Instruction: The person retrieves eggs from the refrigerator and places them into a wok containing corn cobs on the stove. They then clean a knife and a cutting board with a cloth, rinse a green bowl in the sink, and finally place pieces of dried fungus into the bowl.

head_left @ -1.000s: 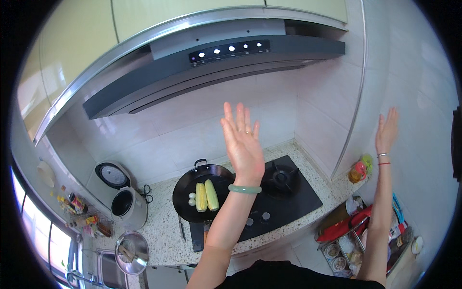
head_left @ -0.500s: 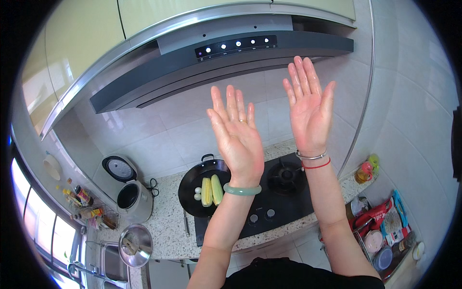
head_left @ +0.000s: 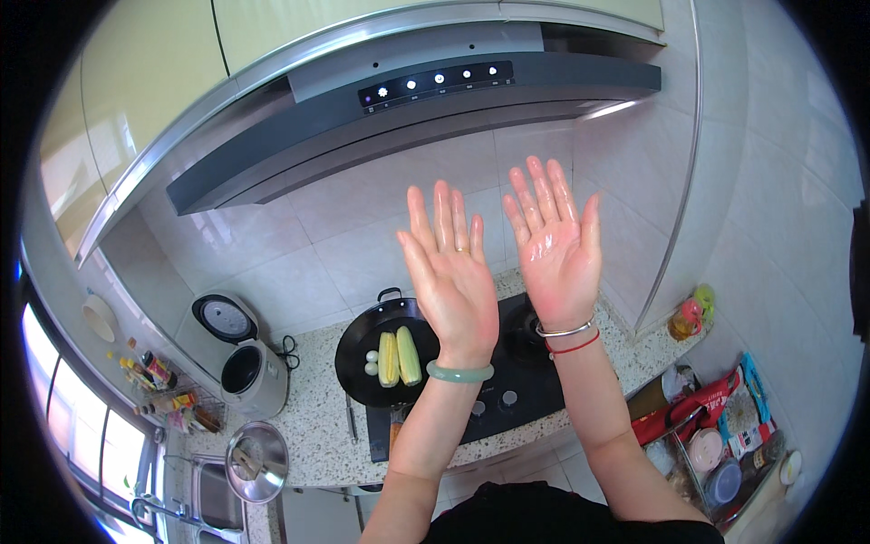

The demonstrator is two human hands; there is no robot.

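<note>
My left hand (head_left: 456,295) is raised over the stove, palm facing me, fingers stretched out and holding nothing. It wears a ring, and a pale green bangle circles the wrist. Beside it on the right, my right hand (head_left: 560,258) is held up the same way, palm wet and shiny, with a silver bangle and a red string at the wrist. Below and left of my left hand, a black wok (head_left: 357,340) sits on the black gas stove (head_left: 535,408). Two ears of corn (head_left: 389,359) and two white eggs (head_left: 372,363) lie in the wok; my left forearm partly covers its handle.
A dark range hood (head_left: 417,113) spans above. An open rice cooker (head_left: 258,376) stands left of the wok. Near the sink (head_left: 217,494) lies a metal lid (head_left: 256,462). Bottles (head_left: 156,370) line the window side. An open drawer of packages and jars (head_left: 722,483) is at lower right.
Both hands have come down from nearer the hood. My right hand has also moved left, closer to my left hand. The fingers stay spread.
</note>
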